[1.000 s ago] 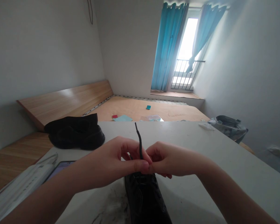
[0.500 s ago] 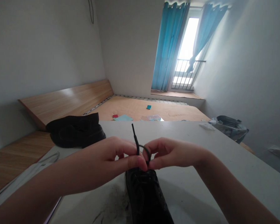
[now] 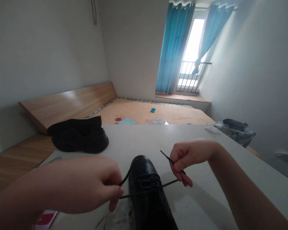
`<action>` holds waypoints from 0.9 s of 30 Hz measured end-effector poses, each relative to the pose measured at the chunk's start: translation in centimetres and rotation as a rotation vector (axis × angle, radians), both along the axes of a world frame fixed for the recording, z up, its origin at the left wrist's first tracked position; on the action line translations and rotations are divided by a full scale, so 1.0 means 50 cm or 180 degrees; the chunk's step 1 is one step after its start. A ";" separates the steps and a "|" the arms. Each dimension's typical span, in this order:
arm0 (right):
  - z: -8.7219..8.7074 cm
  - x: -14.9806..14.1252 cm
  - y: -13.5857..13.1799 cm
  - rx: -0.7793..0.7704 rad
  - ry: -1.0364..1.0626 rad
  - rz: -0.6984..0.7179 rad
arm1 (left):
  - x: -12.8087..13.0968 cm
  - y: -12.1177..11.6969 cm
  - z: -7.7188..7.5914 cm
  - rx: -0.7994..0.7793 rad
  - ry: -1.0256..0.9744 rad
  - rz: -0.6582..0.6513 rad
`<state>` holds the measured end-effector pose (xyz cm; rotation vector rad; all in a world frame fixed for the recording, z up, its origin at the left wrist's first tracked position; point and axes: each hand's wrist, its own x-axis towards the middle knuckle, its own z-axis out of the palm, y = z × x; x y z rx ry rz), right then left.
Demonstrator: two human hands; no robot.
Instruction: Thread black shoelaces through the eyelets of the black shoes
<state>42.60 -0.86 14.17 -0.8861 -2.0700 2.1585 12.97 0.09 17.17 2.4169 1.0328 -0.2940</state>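
A black leather lace-up shoe lies on the white table with its toe pointing away from me. My left hand is on the left of the shoe, its fingertips pinching one side of the thin black shoelace. To the right of the shoe, my right hand grips the other side of the lace, whose aglet end sticks out past my fingers. Both lace ends run from the eyelets.
A second black shoe lies at the table's far left. A white packet sits near the far right corner, and a grey bag is beyond. Past the table's far edge is a wooden platform holding small items.
My hands have pulled apart to either side of the shoe from their close position above it. The lace now stretches out both ways, and the shoe's toe is uncovered.
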 end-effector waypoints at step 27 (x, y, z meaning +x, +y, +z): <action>0.003 -0.091 -0.129 0.2649 -0.1124 -0.0962 | 0.061 -0.035 -0.029 0.0287 -0.0854 -0.0619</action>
